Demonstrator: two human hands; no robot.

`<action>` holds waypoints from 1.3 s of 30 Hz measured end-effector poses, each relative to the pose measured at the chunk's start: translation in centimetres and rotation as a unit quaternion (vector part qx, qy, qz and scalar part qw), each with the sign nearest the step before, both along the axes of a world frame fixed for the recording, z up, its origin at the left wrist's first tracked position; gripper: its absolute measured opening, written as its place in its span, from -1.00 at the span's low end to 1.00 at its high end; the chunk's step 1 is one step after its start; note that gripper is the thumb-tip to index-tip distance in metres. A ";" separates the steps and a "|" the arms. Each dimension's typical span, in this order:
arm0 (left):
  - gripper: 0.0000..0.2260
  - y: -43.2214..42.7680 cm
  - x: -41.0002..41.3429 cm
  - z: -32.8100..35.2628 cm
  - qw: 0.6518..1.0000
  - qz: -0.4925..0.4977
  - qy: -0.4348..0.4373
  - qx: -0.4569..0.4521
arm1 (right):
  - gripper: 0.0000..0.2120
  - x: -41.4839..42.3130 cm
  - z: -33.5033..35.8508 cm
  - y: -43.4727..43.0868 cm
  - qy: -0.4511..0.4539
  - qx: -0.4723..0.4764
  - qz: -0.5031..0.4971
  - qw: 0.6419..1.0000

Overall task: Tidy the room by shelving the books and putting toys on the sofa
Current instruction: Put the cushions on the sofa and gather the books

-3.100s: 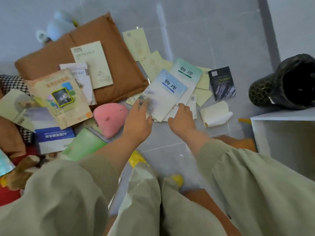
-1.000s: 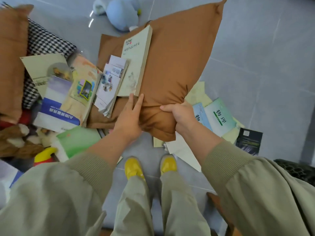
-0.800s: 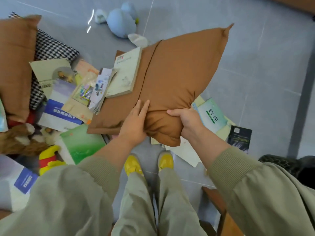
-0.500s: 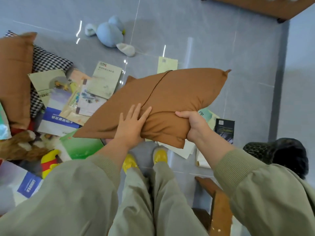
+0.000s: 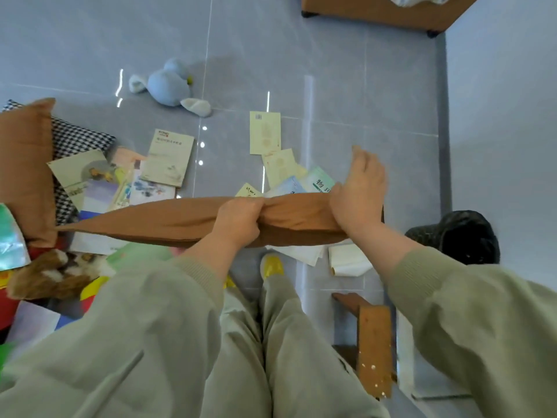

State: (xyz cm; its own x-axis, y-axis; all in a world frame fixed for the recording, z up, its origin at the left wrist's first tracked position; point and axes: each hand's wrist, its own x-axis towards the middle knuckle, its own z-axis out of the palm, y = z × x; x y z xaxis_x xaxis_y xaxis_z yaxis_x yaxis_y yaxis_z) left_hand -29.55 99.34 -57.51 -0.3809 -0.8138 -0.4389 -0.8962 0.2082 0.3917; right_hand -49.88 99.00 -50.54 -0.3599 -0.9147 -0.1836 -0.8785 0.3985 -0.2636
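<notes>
I hold a brown cushion [image 5: 168, 220] edge-on above the floor. My left hand [image 5: 239, 220] grips a bunched fold near its middle. My right hand [image 5: 358, 191] lies over its right end, fingers spread on the far side. Below, several books lie scattered on the grey tiles: a cream book [image 5: 168, 156], a pale yellow one [image 5: 265, 132], and blue and green textbooks [image 5: 319, 184] partly hidden by the cushion. A blue plush toy [image 5: 170, 87] lies farther out. A brown plush toy [image 5: 51, 274] lies at the lower left.
A second brown cushion [image 5: 25, 164] and a checkered cushion [image 5: 72, 143] lie at the left. A dark basket [image 5: 458, 236] stands at the right beside a wooden stool [image 5: 373, 336]. The brown sofa base [image 5: 376, 9] is at the top right. A rolled paper [image 5: 349, 262] lies near my feet.
I stood up from the floor books and lifted the brown cushion. The books on it slid off onto the floor. The cushion turned from tilted to edge-on, and my left hand now bunches its fabric.
</notes>
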 end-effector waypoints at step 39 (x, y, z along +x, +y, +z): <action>-0.72 30.5 17.2 13.7 0.913 0.365 -0.031 0.182 | -0.73 23.2 6.5 17.2 0.030 0.143 0.582 0.800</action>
State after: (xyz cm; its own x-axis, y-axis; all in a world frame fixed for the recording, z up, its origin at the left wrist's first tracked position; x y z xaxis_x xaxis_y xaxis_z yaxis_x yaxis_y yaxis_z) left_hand -12.31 129.88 -43.82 0.2394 -0.6370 -0.7327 -0.7671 -0.5867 0.2594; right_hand -26.64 116.22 -43.99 0.6884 -0.5607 -0.4601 -0.7065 -0.6619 -0.2504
